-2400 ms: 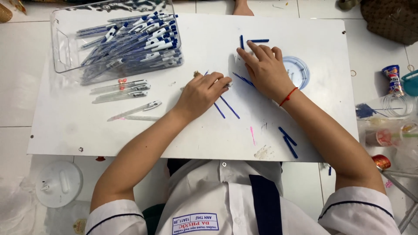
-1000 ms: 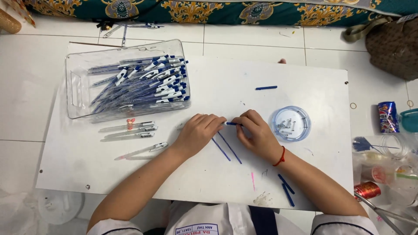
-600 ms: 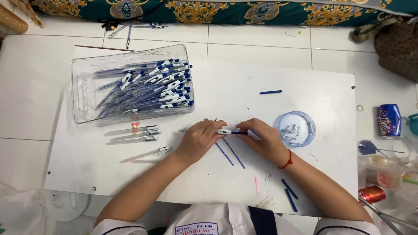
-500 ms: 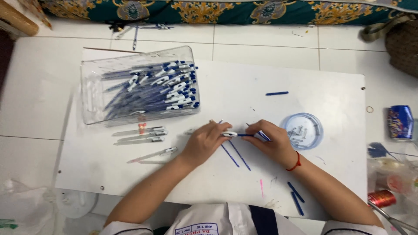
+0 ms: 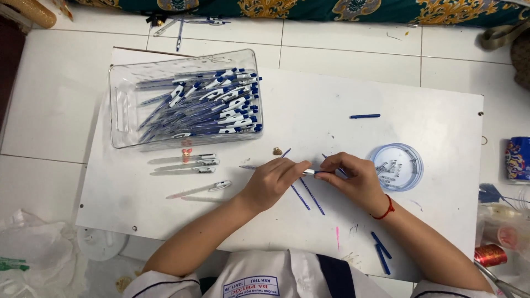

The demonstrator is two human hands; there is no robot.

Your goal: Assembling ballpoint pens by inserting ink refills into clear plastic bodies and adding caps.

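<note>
My left hand (image 5: 274, 180) and my right hand (image 5: 353, 177) meet at the middle of a white board (image 5: 436, 116), both gripping one clear pen with blue ends (image 5: 310, 171) held level between them. Its tip pokes out to the left of my left fingers. Two thin blue refills (image 5: 309, 198) lie on the board just under my hands. Right of my right hand sits a round clear lid (image 5: 407, 154) holding small metal springs.
A clear plastic bin (image 5: 124, 118) full of blue-and-white pens stands at the back left. Three clear pen barrels (image 5: 187, 163) lie in front of it. Loose blue pieces (image 5: 381, 253) rest near the front edge, another (image 5: 364, 116) farther back. Clutter crowds the floor on the right.
My right hand left the blue parts at the far side and came back to the middle. Both hands closed on one pen and now hold it together.
</note>
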